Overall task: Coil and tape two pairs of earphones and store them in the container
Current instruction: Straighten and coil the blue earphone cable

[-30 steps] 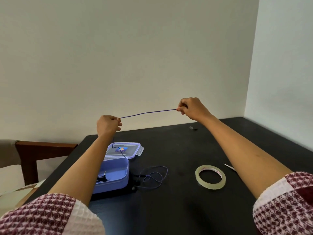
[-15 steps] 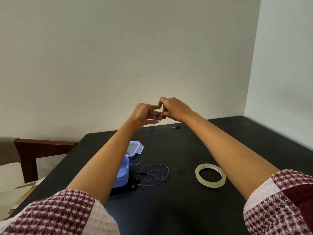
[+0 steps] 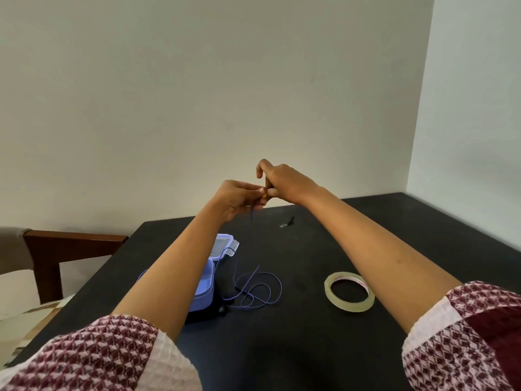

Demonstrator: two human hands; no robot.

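Observation:
My left hand [image 3: 238,197] and my right hand [image 3: 284,182] are raised above the black table [image 3: 310,348], fingertips meeting. Both pinch the purple earphone cable [image 3: 259,290], which drops from the hands to a loose tangle on the table beside the blue container [image 3: 207,286]. My left forearm covers most of the container. Its clear lid [image 3: 224,245] lies behind it. A roll of clear tape [image 3: 349,290] lies flat to the right of the cable.
A small dark object [image 3: 287,222] lies on the table beyond the hands. A wooden chair [image 3: 64,249] stands at the table's left side. White walls close the back and the right.
My hands, first apart with the cable stretched taut between them, have come together. The cable now hangs down from them and the right index finger has lifted.

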